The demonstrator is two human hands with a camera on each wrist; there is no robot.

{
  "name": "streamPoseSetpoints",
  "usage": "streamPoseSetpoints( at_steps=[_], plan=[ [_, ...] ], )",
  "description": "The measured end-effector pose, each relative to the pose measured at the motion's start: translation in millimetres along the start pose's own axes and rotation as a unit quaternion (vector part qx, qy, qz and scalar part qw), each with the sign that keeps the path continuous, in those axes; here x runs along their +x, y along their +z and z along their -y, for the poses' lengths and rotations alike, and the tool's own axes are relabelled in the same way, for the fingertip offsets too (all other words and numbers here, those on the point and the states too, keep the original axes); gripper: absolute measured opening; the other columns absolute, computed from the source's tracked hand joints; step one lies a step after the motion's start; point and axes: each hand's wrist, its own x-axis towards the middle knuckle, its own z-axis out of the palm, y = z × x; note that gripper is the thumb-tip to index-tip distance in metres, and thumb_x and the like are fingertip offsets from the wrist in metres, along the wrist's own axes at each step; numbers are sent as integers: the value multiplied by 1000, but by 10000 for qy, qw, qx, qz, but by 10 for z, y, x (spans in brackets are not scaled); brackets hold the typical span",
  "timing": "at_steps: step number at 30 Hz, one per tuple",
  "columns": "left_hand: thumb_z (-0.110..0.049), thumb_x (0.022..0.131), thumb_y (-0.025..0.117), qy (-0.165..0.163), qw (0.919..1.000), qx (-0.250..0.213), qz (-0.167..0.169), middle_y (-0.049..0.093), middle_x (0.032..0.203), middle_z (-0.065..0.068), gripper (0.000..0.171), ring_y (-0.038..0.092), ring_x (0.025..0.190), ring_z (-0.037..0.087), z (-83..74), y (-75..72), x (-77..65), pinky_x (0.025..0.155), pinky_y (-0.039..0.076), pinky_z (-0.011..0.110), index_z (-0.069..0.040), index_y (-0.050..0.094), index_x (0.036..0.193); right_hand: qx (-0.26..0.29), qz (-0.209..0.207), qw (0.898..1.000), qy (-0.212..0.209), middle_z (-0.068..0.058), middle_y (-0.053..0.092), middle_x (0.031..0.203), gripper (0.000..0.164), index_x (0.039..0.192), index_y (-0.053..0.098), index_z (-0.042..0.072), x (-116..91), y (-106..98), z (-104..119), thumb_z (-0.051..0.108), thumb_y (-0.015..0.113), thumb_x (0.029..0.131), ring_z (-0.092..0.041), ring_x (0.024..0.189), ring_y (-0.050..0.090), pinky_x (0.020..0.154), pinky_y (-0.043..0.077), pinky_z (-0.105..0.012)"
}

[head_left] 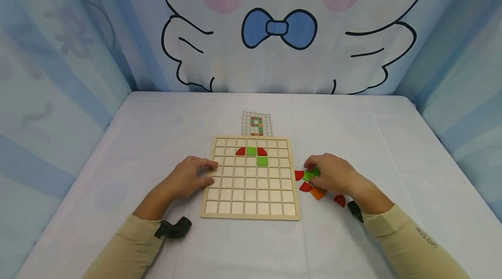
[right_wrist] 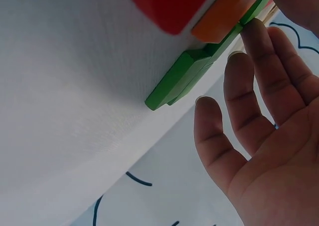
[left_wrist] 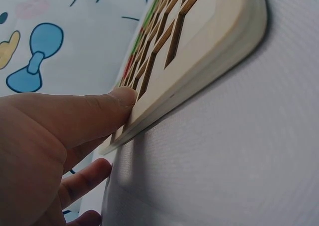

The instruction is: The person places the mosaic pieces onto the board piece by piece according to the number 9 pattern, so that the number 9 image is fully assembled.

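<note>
A wooden grid board (head_left: pixel 251 216) lies flat on the table. In its upper rows sit two red quarter-round pieces (head_left: pixel 241 151) and two green square pieces (head_left: pixel 251 151). My left hand (head_left: pixel 186 179) rests its thumb and index fingertip on the board's left edge; the left wrist view shows the thumb (left_wrist: pixel 94 116) on the rim. Beside the board's right edge, my right hand (head_left: pixel 333 173) pinches a green square piece (head_left: pixel 308 176) between thumb and index finger. Its other fingers (right_wrist: pixel 239 91) are spread loosely. Around it lie red pieces (head_left: pixel 306 187), an orange piece (head_left: pixel 318 193) and another green piece (head_left: pixel 316 171).
A pattern card (head_left: pixel 256 123) with a red, green and orange figure on a grid lies behind the board, touching or partly under its far edge. One red piece (head_left: pixel 340 200) lies near the right wrist. A white cloth (head_left: pixel 157 130) covers the table; a printed curtain (head_left: pixel 278 65) hangs behind.
</note>
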Motion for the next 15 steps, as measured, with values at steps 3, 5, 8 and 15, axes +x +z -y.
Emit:
streamPoseSetpoints(
  at_steps=[3,5,8,15],
  plan=[
    [-19,94,72,-2,10000,-1,-5,55,137,17,36,42,133,41,-2,-2,1,104,37,57,-12,67,129,-40,20,10000,-3,-2,66,100,33,116,69,7,7,-2,2,17,75,86,-22,91,55,82,52,-43],
    [-19,94,72,0,10000,-13,-5,56,136,17,35,42,133,40,-2,-3,1,104,38,57,-12,68,129,-71,35,10000,-4,-2,66,100,34,117,69,7,12,-4,3,17,75,85,-22,91,55,82,52,-43],
    [-19,94,72,21,10000,-16,-10,56,136,17,35,42,133,40,0,-6,4,104,37,57,-12,68,128,-86,43,10000,-11,-2,66,100,34,117,69,7,18,-6,3,17,76,85,-22,91,55,83,52,-43],
    [-18,94,72,99,10000,-5,-12,57,136,16,35,42,132,40,4,-12,5,103,38,57,-11,68,128,-121,-31,9999,-91,-3,67,101,35,118,68,4,17,4,-5,15,74,85,-23,92,56,84,51,-44]
  ],
)
